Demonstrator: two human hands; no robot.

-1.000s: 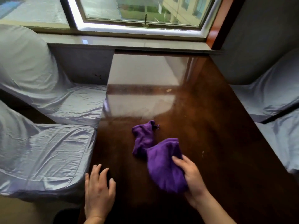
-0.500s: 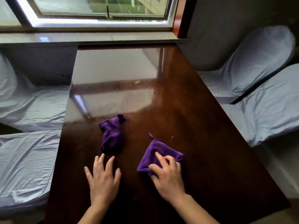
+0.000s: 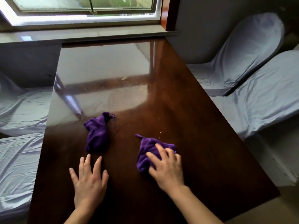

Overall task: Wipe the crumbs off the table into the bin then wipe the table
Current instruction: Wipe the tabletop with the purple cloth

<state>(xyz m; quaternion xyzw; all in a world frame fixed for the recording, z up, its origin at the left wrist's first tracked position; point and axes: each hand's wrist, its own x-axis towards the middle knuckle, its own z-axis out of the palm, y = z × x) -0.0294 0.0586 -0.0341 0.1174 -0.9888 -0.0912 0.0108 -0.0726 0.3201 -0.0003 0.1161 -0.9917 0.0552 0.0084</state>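
Observation:
Two purple cloths lie on the dark glossy wooden table (image 3: 186, 101). My right hand (image 3: 166, 168) presses flat on the nearer purple cloth (image 3: 148, 149), fingers spread over its right part. The second purple cloth (image 3: 97, 135) lies bunched up to the left, untouched. My left hand (image 3: 89, 180) rests flat on the bare tabletop just below that bunched cloth, fingers apart, holding nothing. A few pale crumbs and a thin strand (image 3: 160, 133) sit just beyond the held cloth; one pale crumb (image 3: 124, 77) lies farther back. No bin is in view.
Chairs in pale blue-grey covers stand on both sides: two at the right (image 3: 252, 94) and two at the left (image 3: 17, 152). A window sill (image 3: 80, 33) runs along the table's far end. The table's right edge slants toward the near right corner.
My right hand has slid the cloth to the right, away from the bunched cloth. My left hand moved forward onto the table. The view turned to the right.

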